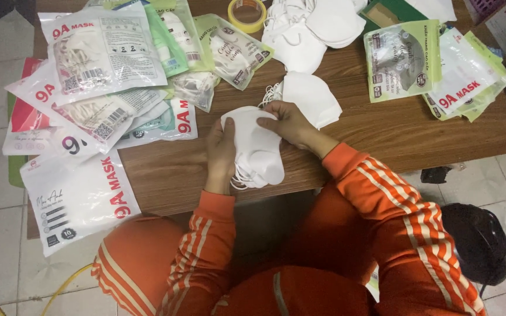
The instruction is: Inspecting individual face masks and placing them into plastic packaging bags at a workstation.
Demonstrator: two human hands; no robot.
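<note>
Bench (382,137): brown wood grain, crowded along the far edge and left side, bare at the near right corner.
Finished packs (98,55): many sealed white and green mask pouches heaped at the left edge; a second heap (440,67) toward the far right corner.
Loose masks (314,26): white pile at the far edge, unpacked; one more (311,96) lying just beyond the hands.
Stack in hand (259,149): white masks gathered over the near edge, ear loops dangling, not bagged.
Left hand (221,155): fingers wrapped around the stack's left side.
Right hand (288,123): fingers pinching the stack's top edge.
Progress: seemingly partway, much packed, much loose.
</note>
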